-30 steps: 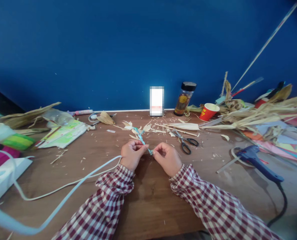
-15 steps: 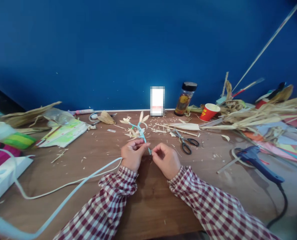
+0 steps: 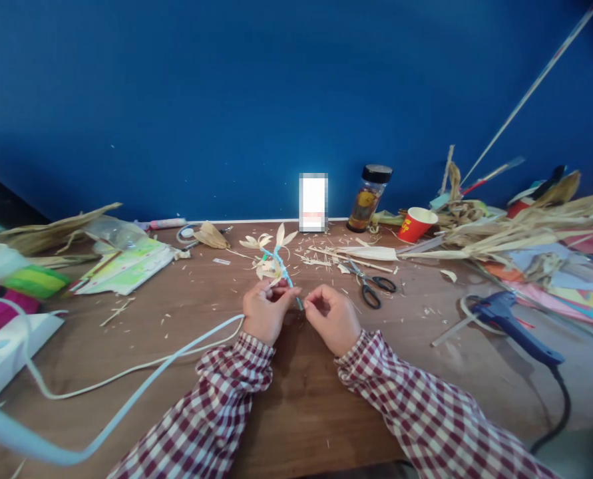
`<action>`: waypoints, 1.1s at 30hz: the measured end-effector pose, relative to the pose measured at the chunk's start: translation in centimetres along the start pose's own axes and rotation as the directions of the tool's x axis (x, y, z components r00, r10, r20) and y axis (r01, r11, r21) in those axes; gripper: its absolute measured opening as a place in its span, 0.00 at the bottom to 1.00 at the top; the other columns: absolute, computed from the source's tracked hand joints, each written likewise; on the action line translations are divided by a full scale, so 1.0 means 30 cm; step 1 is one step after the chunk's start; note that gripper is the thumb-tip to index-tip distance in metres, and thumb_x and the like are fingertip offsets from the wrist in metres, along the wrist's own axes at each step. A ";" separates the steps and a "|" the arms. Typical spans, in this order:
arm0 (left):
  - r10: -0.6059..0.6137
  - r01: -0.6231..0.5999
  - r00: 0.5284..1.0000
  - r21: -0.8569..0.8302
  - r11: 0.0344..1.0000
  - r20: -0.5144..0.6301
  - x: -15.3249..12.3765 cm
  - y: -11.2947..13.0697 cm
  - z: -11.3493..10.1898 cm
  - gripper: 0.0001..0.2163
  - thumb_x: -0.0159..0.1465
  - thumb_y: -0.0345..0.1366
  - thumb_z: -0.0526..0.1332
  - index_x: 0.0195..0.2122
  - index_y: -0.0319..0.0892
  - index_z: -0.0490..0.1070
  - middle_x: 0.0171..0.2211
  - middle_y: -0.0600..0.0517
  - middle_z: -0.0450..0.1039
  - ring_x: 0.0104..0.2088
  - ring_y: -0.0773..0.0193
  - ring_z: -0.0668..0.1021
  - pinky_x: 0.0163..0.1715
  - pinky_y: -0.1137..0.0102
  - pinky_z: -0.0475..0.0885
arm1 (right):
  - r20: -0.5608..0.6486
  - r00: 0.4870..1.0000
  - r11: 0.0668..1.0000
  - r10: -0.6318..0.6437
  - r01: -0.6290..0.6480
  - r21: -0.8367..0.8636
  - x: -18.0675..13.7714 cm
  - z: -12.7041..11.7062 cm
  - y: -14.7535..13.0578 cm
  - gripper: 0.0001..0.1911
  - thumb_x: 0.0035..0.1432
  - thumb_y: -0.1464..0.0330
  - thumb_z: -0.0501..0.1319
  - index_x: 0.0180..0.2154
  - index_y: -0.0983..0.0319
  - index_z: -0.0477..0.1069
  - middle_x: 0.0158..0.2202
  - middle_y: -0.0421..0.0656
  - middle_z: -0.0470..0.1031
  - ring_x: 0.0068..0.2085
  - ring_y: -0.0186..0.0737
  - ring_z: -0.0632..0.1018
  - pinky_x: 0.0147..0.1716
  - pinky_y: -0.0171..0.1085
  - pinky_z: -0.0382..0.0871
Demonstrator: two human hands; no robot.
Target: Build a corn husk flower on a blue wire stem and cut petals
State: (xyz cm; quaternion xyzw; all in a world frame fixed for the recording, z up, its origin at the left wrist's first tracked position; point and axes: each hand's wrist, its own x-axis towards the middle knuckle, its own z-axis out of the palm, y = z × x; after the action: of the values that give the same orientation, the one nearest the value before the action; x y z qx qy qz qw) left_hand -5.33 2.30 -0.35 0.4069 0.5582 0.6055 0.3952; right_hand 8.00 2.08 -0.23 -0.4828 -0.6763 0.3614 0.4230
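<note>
My left hand (image 3: 263,313) pinches a thin light-blue stem (image 3: 282,266) that carries pale corn-husk flowers (image 3: 269,256) at its far end. The stem tilts up and away from me over the wooden table (image 3: 296,399). My right hand (image 3: 332,318) pinches the stem's near tip, close beside the left hand. Both sleeves are red-and-white checked.
Black-handled scissors (image 3: 371,285) lie just right of my hands among husk scraps. A blue glue gun (image 3: 510,322) with its black cord lies at right. A red paper cup (image 3: 416,223), a jar (image 3: 367,197), heaped husks (image 3: 516,229), a white power strip (image 3: 1,349) and white cables (image 3: 141,366) surround the area.
The stem with its flowers has swung up from lying low over the table to a more upright tilt, and has turned in my fingers. My hands stayed in place.
</note>
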 end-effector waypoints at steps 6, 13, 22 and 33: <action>-0.025 0.025 1.000 0.021 0.999 -0.017 0.000 0.006 -0.001 0.14 0.43 0.36 0.70 0.30 0.37 0.71 0.23 0.52 0.75 0.25 0.66 0.76 0.26 0.74 0.71 | 0.054 0.998 0.996 0.019 -0.024 0.087 -0.002 0.005 0.006 0.05 0.53 0.67 0.55 0.29 0.60 0.67 0.24 0.39 0.71 0.25 0.35 0.72 0.25 0.33 0.66; -0.008 0.009 1.000 0.031 0.999 -0.020 -0.006 0.017 0.000 0.14 0.43 0.37 0.69 0.29 0.38 0.71 0.22 0.52 0.75 0.24 0.66 0.76 0.26 0.73 0.71 | 0.047 0.995 0.980 0.093 -0.100 0.173 0.007 0.005 -0.003 0.08 0.46 0.65 0.63 0.28 0.61 0.66 0.26 0.40 0.73 0.27 0.36 0.74 0.28 0.34 0.69; -0.098 0.100 0.995 -0.182 0.978 0.017 -0.009 0.007 0.014 0.15 0.46 0.42 0.68 0.31 0.38 0.72 0.23 0.53 0.74 0.24 0.69 0.75 0.27 0.74 0.71 | 0.134 0.964 0.883 0.231 -0.265 0.387 0.026 0.002 0.021 0.10 0.43 0.66 0.64 0.28 0.61 0.64 0.22 0.37 0.71 0.22 0.33 0.72 0.23 0.33 0.68; -0.245 0.333 0.902 -0.212 0.919 0.355 -0.042 -0.007 0.025 0.17 0.46 0.38 0.69 0.37 0.39 0.76 0.35 0.48 0.78 0.34 0.65 0.78 0.38 0.70 0.73 | 0.110 0.948 0.725 0.297 -0.299 0.620 0.043 -0.003 0.032 0.13 0.42 0.66 0.66 0.29 0.61 0.63 0.22 0.35 0.70 0.23 0.30 0.72 0.27 0.34 0.70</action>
State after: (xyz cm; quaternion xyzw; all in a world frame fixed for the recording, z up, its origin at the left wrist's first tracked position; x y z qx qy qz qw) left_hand -4.16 1.40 -0.59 0.3547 0.4540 0.5349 0.6181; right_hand 8.17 3.58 -0.77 -0.4150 -0.4307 0.6303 0.4950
